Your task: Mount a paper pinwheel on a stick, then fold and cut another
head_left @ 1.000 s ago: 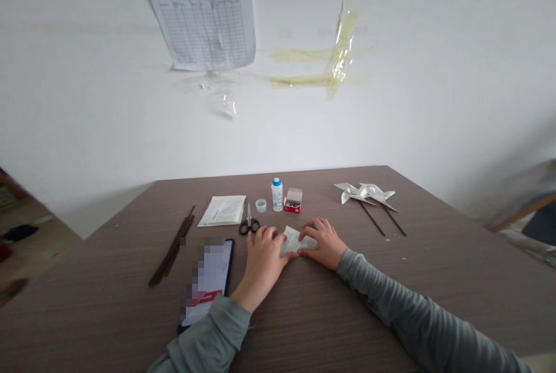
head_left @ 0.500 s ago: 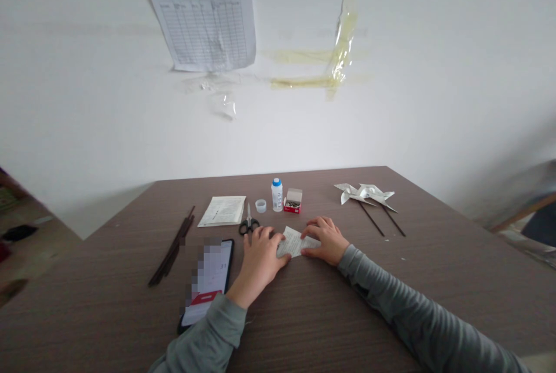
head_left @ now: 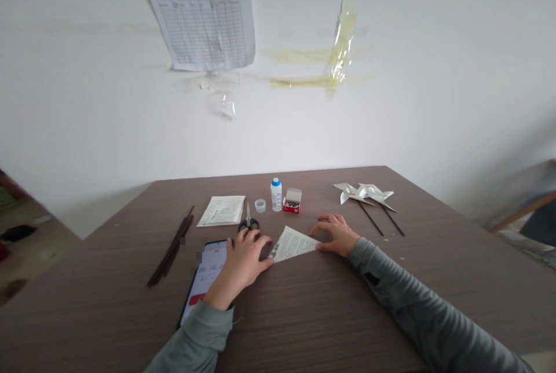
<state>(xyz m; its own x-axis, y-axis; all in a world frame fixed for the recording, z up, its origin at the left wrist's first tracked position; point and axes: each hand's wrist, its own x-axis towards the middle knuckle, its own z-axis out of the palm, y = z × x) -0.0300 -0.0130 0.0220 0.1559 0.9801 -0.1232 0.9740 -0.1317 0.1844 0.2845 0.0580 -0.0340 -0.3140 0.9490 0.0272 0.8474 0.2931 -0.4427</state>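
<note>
A printed paper triangle (head_left: pixel 293 245) lies on the brown table between my hands, its long edge toward me. My left hand (head_left: pixel 245 261) has its fingers apart, with the thumb at the triangle's left corner. At the right corner, the thumb of my right hand (head_left: pixel 337 236) touches the paper while its curved fingers stay spread. Black-handled scissors (head_left: pixel 248 222) lie just beyond my left fingers. A phone (head_left: pixel 208 271) is partly covered by my left hand and sleeve.
Behind the triangle stand a blue-capped bottle (head_left: pixel 277 194), a small cup (head_left: pixel 260 205) and a red box (head_left: pixel 292 202) of small metal pieces. Dark sticks (head_left: pixel 172 248) and stacked paper (head_left: pixel 222 211) lie left; two paper pinwheels (head_left: pixel 354 194) lie right.
Both hands have moved apart, the left leftward and the right rightward. More of the paper triangle now shows. My left hand covers more of the phone and less of the paper.
</note>
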